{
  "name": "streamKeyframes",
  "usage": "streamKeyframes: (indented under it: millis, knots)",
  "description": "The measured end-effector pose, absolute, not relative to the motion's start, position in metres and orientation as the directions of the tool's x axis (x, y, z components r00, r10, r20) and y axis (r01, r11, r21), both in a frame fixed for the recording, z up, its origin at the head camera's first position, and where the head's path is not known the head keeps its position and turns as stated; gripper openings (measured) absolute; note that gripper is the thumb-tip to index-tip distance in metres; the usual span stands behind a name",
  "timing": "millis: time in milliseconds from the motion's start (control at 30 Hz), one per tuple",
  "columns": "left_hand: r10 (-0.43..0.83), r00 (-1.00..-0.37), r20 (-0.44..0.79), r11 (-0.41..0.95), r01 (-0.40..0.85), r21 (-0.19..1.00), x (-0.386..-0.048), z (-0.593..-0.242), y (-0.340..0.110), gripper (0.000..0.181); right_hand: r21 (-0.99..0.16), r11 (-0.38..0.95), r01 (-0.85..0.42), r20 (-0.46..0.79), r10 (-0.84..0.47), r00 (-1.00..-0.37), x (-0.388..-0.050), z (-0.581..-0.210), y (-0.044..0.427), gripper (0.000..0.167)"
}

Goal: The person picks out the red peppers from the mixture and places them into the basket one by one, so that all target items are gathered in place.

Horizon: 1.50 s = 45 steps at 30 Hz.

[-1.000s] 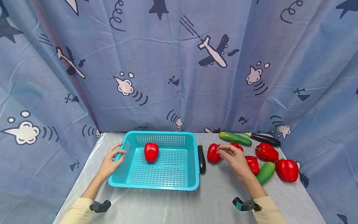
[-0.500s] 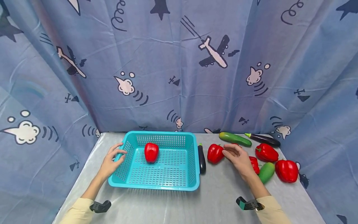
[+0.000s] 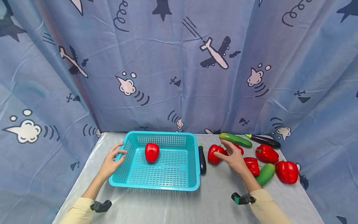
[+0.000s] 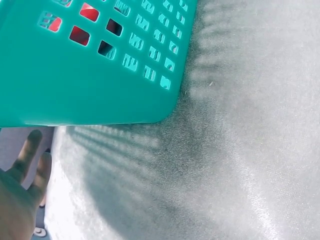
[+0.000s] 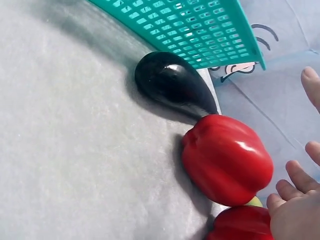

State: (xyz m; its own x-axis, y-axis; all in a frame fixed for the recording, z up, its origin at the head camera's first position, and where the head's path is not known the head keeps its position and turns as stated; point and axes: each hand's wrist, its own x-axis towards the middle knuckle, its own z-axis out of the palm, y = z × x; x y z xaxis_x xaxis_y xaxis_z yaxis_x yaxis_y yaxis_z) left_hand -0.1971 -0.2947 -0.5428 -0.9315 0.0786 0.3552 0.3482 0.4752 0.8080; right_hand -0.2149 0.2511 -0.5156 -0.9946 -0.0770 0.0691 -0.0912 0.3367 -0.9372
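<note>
A turquoise plastic basket stands on the table with one red bell pepper lying inside. At its left rim hovers my left hand, fingers loosely spread and gripping nothing; whether they touch the rim I cannot tell. My right hand is just right of another red bell pepper, thumb and fingers spread apart. In the right wrist view a gap shows between the fingers and that bell pepper. A dark eggplant lies between it and the basket. Behind the right hand, a further bell pepper is partly hidden.
To the right lie a cucumber, a second eggplant, a shorter green cucumber-like vegetable and several red bell peppers. A blue patterned curtain closes off the back and sides of the grey table.
My right hand first drew back a little to the right, then came leftward again with thumb and fingers spreading wider beside the bell pepper. The left hand has stayed in place.
</note>
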Motion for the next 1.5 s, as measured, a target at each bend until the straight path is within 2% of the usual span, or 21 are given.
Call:
streamKeyframes:
  millis: [467,867,1500]
  knots:
    - [0.076,-0.928,0.364,0.478,0.355,0.804,-0.198,-0.544,-0.295,0.014,-0.901,0.421,-0.101,0.081,-0.065,-0.995,-0.231,-0.527,0.239,0.079]
    - [0.071,-0.932,0.354,0.469,0.345,0.813,-0.198,-0.545,-0.294,0.013,-0.86,0.507,-0.058,0.034,-0.056,-0.998,-0.237,-0.534,0.236,0.084]
    - [0.072,-0.933,0.353,0.46,0.346,0.818,-0.198,-0.543,-0.294,0.014,-0.841,0.539,-0.045,0.029,-0.038,-0.999,-0.232,-0.539,0.238,0.074]
